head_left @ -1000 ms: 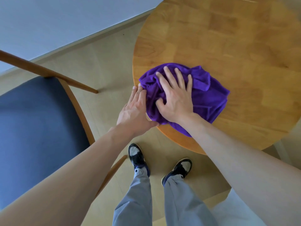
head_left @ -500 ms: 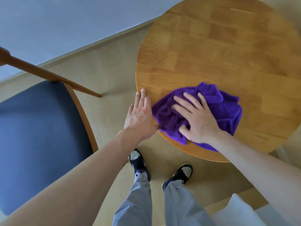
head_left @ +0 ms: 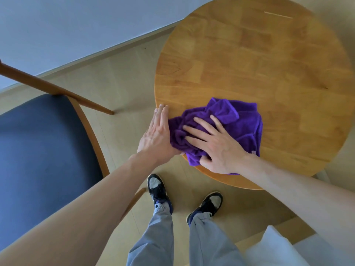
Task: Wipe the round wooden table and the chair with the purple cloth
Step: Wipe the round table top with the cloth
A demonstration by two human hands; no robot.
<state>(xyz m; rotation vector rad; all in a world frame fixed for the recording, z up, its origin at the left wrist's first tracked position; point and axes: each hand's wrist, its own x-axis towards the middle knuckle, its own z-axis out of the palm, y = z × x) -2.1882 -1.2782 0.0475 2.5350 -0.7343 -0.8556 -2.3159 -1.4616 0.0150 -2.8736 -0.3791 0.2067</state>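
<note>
The round wooden table (head_left: 249, 60) fills the upper right. A crumpled purple cloth (head_left: 242, 123) lies at its near left edge, one corner hanging over the rim. My right hand (head_left: 213, 144) presses flat on the cloth, fingers spread and pointing left. My left hand (head_left: 156, 137) stands edge-on against the table's rim, fingers straight and together, touching the cloth's left side. The chair (head_left: 38, 160), with a dark blue seat and wooden frame, stands to the left of the table.
Pale wood floor (head_left: 123, 77) runs between chair and table, with a light wall (head_left: 67, 25) behind. My feet in black-and-white shoes (head_left: 159, 191) stand just in front of the table. Something white (head_left: 272, 250) lies at the lower right.
My right hand slid the cloth right along the near edge, then back left toward my left hand. The left hand stayed at the rim.
</note>
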